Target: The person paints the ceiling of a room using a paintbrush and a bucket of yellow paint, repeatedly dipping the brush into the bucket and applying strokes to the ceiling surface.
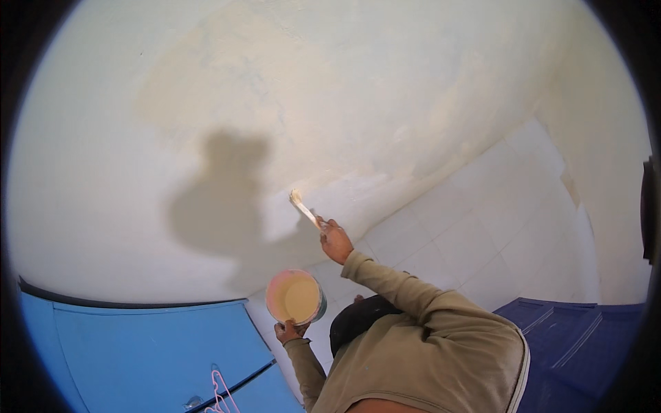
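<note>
My right hand is closed round the handle of a paintbrush. The brush points up and to the left, its cream-coated bristles at the wall; whether they press on it I cannot tell. Lower down, my left hand grips the near rim of a round paint bucket. Cream paint fills part of the bucket, and its inner side looks pinkish. Wide cream patches show on the wall above the brush, beside paler white areas. A dark shadow falls on the wall left of the brush.
A bright blue cabinet stands at lower left, with a pink hanger at its front. Pale tiles run along the wall's foot. At lower right is a dark blue panelled piece. A dark object sits at the right edge.
</note>
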Available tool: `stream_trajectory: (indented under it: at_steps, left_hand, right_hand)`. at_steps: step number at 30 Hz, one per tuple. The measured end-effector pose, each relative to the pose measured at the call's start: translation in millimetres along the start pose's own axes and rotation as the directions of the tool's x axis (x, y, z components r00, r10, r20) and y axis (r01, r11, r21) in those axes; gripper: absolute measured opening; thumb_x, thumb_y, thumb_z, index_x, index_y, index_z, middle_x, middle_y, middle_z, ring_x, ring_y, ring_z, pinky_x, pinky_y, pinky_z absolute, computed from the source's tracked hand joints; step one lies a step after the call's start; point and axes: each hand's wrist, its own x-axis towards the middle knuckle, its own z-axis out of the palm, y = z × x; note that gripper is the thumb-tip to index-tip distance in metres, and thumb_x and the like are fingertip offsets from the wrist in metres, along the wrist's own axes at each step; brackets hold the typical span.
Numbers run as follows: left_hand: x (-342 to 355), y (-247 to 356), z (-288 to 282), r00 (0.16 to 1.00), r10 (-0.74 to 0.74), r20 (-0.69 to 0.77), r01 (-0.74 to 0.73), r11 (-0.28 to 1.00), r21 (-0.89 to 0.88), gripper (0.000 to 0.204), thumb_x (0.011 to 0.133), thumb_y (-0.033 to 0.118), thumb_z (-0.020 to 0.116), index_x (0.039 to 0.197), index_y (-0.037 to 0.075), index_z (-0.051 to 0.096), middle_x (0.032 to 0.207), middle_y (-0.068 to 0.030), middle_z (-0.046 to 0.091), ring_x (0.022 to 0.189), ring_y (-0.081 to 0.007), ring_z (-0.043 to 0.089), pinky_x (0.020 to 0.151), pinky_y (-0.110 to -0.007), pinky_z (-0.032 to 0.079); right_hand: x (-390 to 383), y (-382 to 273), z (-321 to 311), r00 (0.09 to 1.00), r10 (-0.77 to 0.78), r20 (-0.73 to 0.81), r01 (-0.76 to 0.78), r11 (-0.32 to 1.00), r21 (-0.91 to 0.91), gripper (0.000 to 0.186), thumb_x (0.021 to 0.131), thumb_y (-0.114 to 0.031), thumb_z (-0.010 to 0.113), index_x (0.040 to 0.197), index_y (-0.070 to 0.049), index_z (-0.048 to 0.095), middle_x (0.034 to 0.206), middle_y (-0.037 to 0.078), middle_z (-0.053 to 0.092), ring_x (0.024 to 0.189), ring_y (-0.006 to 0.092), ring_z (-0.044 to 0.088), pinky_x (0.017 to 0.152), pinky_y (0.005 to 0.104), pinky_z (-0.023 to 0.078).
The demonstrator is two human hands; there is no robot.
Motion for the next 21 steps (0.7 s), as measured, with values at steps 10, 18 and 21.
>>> stream_trajectory:
  at_steps: [10, 18, 21]
  left_hand:
    - [-6.1, 9.1, -12.1, 1.0, 0.02, -0.015, -0.019, 0.998, 0.055, 0.023, 0.076, 0.001, 0.055, 0.093, -0.001, 0.04, 0.088, -0.0239, 0.058, 0.062, -0.0371, 0.067, 0.051, -0.052, 0.062]
    - [-11.2, 14.9, 10.3, 0.998, 0.026, 0.062, -0.03, 0.997, 0.068, 0.022, 0.075, 0.001, 0.053, 0.093, -0.001, 0.04, 0.09, -0.0239, 0.058, 0.065, -0.0384, 0.067, 0.052, -0.054, 0.063]
    - [-14.1, 10.2, 4.9, 0.999, 0.03, 0.028, -0.03, 0.999, 0.021, 0.022, 0.075, 0.0, 0.053, 0.093, -0.001, 0.041, 0.09, -0.0231, 0.058, 0.066, -0.0384, 0.066, 0.051, -0.054, 0.062]
  right_hand:
    - [39.1, 164.7, -176.4, 0.891, 0.208, -0.404, -0.336, 0.9, -0.278, 0.051, 0.088, -0.009, 0.055, 0.138, -0.015, 0.048, 0.104, 0.018, 0.06, 0.09, 0.0369, 0.061, 0.077, 0.0475, 0.05]
    - [8.4, 124.4, -18.3, 0.951, 0.235, -0.2, -0.25, 0.967, -0.05, 0.054, 0.087, -0.01, 0.052, 0.14, -0.01, 0.046, 0.104, 0.023, 0.057, 0.093, 0.0407, 0.056, 0.084, 0.0468, 0.047]
    - [-7.0, 68.4, -50.2, 0.994, 0.097, -0.042, -0.099, 0.994, -0.055, 0.05, 0.087, -0.011, 0.054, 0.137, -0.013, 0.05, 0.102, 0.021, 0.057, 0.095, 0.0392, 0.056, 0.083, 0.0456, 0.048]
